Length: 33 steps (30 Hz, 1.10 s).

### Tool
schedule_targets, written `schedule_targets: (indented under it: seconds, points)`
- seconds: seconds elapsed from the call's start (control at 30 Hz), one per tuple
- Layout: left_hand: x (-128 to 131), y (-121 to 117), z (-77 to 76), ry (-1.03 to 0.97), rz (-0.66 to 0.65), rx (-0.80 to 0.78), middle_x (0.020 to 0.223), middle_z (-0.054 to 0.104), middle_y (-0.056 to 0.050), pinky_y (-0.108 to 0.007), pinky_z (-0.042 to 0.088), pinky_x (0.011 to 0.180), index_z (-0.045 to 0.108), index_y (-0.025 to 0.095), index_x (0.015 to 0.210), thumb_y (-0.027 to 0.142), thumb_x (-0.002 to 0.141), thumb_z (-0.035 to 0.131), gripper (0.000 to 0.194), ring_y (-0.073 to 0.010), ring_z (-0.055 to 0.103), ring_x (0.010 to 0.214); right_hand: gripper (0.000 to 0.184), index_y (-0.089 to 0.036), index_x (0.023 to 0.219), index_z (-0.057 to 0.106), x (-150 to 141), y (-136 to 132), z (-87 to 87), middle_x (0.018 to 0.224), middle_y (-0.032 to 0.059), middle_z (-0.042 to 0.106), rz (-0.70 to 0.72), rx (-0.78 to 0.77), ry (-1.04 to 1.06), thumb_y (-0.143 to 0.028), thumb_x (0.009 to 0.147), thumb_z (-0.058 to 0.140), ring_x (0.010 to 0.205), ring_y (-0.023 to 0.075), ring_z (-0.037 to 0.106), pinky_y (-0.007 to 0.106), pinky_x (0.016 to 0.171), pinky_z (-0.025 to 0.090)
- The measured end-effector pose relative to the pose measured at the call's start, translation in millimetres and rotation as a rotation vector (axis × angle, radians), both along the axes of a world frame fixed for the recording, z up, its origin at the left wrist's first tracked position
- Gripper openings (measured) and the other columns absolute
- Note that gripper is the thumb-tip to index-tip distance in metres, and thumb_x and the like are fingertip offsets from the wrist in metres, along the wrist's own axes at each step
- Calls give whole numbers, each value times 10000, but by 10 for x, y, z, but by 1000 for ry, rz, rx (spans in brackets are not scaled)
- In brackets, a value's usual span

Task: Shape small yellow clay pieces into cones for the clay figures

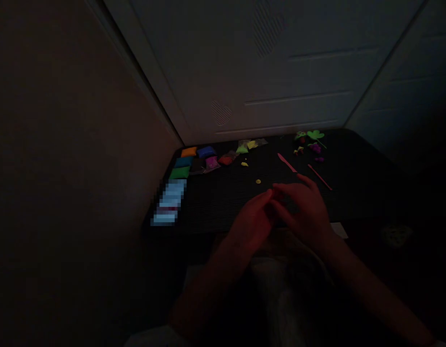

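My left hand (252, 218) and my right hand (306, 207) meet at the fingertips over the front part of a dark table (211, 202). Both are closed, fingers pressed together; anything between them is hidden by the fingers and the dark. Just beyond my fingertips lies a small flat yellow clay disc (258, 181). Farther back is a yellow clay lump (244, 164). A pink plastic knife (287, 163) lies past my right fingers, and a thin pink modelling stick (319, 177) rests to its right.
Coloured clay packets, among them an orange one (188, 152) and a green one (180, 172), fill the back left. A blurred lit screen (169, 202) lies at the left edge. Green clover-like (316, 135) and purple clay pieces (316, 148) sit back right. A pale panel (223, 72) stands behind.
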<state>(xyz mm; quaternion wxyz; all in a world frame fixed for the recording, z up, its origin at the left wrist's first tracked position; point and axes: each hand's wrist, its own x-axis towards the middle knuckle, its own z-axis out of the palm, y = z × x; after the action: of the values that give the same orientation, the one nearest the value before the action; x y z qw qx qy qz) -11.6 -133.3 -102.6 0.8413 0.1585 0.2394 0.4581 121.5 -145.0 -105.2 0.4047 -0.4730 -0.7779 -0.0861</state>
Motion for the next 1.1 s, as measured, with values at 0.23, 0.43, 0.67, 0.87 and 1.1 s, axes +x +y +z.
schedule_targets:
  seconds: [0.23, 0.43, 0.67, 0.87, 1.1]
  points:
    - [10, 3, 1, 1, 17, -3, 888, 684, -42, -227, 470, 805, 687, 109, 879, 177, 822, 600, 124, -113, 627, 839, 251, -184, 1084, 570, -8, -4, 15, 947, 57, 718, -18, 3, -16, -265, 847, 581, 876, 186, 660, 456, 1002, 377]
    - [15, 10, 5, -12, 23, 5, 857, 688, -43, -219, 484, 764, 691, 107, 853, 170, 822, 596, 118, -106, 631, 786, 206, -194, 1054, 586, -20, -9, 16, 952, 55, 722, -34, -9, -20, -248, 856, 568, 878, 185, 661, 446, 985, 390]
    - [7, 15, -5, -14, 18, 2, 853, 692, -46, -214, 493, 762, 695, 109, 849, 159, 821, 592, 118, -113, 639, 801, 251, -197, 1090, 582, -11, -6, 1, 982, 59, 726, -20, 5, -16, -257, 846, 581, 884, 185, 669, 437, 983, 396]
    - [22, 10, 2, -22, 40, -18, 848, 692, -40, -215, 490, 762, 694, 115, 843, 155, 822, 588, 115, -107, 638, 781, 250, -193, 1096, 581, -17, -2, 2, 982, 63, 726, -25, 1, -20, -237, 850, 571, 875, 185, 668, 434, 970, 407]
    - [30, 2, -6, -12, 32, -6, 877, 693, -48, -219, 480, 782, 693, 110, 856, 164, 828, 582, 127, -114, 637, 820, 254, -190, 1101, 578, -25, -5, -8, 970, 61, 724, -34, -12, -1, -240, 852, 566, 875, 182, 664, 427, 956, 418]
